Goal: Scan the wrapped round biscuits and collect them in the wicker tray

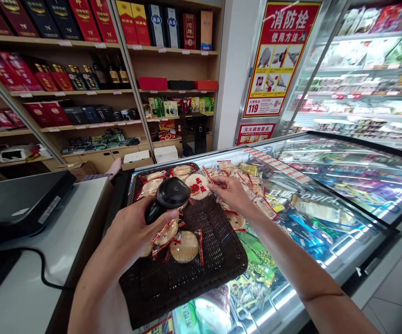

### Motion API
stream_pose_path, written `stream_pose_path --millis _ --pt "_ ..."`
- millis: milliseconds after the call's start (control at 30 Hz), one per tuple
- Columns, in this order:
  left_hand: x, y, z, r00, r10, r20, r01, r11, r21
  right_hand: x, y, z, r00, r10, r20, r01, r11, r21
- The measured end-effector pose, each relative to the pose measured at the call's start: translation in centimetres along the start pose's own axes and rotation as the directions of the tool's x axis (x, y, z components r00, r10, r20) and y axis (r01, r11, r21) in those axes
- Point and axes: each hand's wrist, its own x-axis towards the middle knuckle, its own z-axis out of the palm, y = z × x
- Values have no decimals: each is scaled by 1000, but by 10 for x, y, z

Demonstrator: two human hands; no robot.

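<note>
My left hand (127, 232) is closed around the handle of a black barcode scanner (173, 192), its head over the middle of a dark woven basket (218, 241). With thumb and fingertips, my right hand (230, 190) pinches the edge of a wrapped round biscuit (198, 186) that has red print on its pale face. This biscuit is just right of the scanner head, above the basket's far right side. Beneath the scanner, several wrapped round biscuits lie in the basket, among them one plain biscuit (184, 247) near its middle. My left hand partly hides some of them.
The basket rests on a glass-topped freezer (305, 204) holding colourful packages. More wrapped biscuits (236, 220) lie on the glass to its right. On the left, a counter (72, 232) carries a dark device (23, 199) and black cable (44, 266). Shelves (93, 93) of boxes stand behind.
</note>
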Motion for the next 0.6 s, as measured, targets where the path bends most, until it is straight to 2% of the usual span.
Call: stream_pose_path --millis 133,200,267,367,467,600 --pt "-1 1 0 1000 -12 11 12 1000 -1 1 4 5 997 -37 -65 41 997 64" --pt "-1 1 -1 1000 -22 11 22 1000 5 0 2 5 984 -142 -105 135 989 -64" --pt "-2 1 -2 999 -38 -6 38 999 11 -1 -1 5 942 -320 -105 278 916 -290" --pt "-1 2 -3 998 -52 -31 52 999 5 -3 -2 4 841 -539 -44 435 723 -538" --pt "-1 3 -4 998 -52 -31 52 999 11 -4 2 4 779 -627 -26 482 624 -615" --pt "-2 5 -4 999 -51 -7 51 999 13 0 11 4 721 -691 -51 515 583 -628"
